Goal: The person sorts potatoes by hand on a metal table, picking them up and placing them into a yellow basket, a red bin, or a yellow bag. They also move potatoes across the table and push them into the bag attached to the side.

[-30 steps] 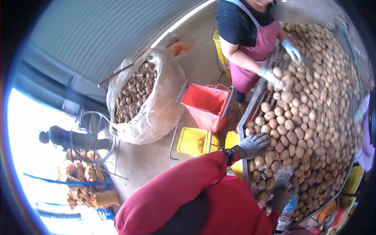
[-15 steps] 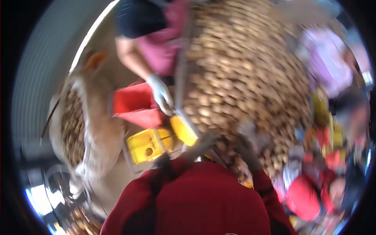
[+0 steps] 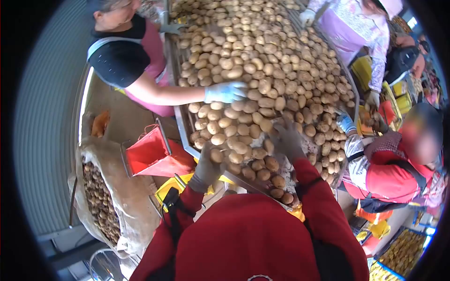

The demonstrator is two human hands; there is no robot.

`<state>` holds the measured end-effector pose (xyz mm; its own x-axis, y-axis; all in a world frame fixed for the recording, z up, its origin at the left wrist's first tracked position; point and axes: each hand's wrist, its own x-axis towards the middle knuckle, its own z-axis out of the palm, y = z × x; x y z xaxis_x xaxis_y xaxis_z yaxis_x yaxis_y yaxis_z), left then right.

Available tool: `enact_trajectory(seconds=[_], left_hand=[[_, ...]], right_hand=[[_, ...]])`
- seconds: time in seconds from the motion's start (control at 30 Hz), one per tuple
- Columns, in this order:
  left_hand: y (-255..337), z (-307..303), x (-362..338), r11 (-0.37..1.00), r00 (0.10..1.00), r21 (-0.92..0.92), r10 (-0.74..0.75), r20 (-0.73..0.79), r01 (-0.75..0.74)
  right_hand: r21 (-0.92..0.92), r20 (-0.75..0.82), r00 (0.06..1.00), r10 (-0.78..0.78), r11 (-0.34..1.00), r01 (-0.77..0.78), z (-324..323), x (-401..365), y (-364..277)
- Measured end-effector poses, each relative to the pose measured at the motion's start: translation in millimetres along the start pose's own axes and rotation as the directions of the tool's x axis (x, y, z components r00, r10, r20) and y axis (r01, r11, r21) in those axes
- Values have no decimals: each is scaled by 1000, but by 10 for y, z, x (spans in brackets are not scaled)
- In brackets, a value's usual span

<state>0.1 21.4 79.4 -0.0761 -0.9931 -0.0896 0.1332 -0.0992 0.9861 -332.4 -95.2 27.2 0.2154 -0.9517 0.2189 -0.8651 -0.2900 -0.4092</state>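
Many potatoes (image 3: 236,129) cover a metal-edged sorting table (image 3: 182,122) in front of me. My left hand (image 3: 206,169), in a grey glove, is at the table's near left edge. Its fingers curl around a potato (image 3: 216,156). My right hand (image 3: 288,141), in a similar glove, reaches over the potatoes near the front of the table. Its fingers are apart and touch the potatoes beneath them; the fingertips are partly blurred. Below it, a few potatoes (image 3: 272,163) lie on the narrowing near end.
A co-worker's gloved hand (image 3: 226,92) reaches in from the left. Two more people stand along the right side. A red bin (image 3: 152,152) and a yellow bin (image 3: 169,186) are at the lower left, beside a large sack (image 3: 133,196) of potatoes.
My view has swung and steadied. The co-worker's gloved hand has moved from the bins onto the potatoes. My left hand now has a potato, and the yellow container near it has gone from there.
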Motion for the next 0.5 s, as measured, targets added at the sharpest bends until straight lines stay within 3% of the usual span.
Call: enact_trajectory(seconds=[0.03,0.1,0.13,0.2,0.23,0.27,0.3,0.37,0.43,0.47,0.5], left_hand=[[104,73,41,999,999,15,47,21,-48],[135,112,74,982,990,127,135,51,-140],[63,77,74,957,983,225,175,61,-185],[183,216,13,960,961,21,278,5,-278],[169,173,19,909,995,-418,46,92,-4],[154,103,51,614,958,-740,-114,261,275],[106,52,14,506,937,-789,-149,316,347],[-254,-38,-135,649,953,-705,-110,283,285],[-695,-95,-320,851,984,-517,-1,178,94],[-831,-135,-432,923,992,-384,60,107,-14],[-854,-134,-565,983,992,-134,125,-3,-125]], right_hand=[[174,51,998,23,984,-31,-111,-224,-20],[101,120,983,141,983,-153,-439,-578,-187],[-70,249,964,90,995,-75,-486,-760,-141],[-205,305,951,60,979,4,-416,-1255,197],[-180,243,968,62,984,-18,-306,-1518,376],[-187,254,963,94,981,-46,-350,-1603,364],[-191,267,957,115,979,-64,-403,-1631,330],[-111,145,984,104,990,-89,-419,-1743,277],[-199,180,942,284,948,-248,-298,-1772,223],[-206,179,935,305,941,-268,-271,-1765,185],[-224,174,924,341,927,-300,-258,-1763,146]])
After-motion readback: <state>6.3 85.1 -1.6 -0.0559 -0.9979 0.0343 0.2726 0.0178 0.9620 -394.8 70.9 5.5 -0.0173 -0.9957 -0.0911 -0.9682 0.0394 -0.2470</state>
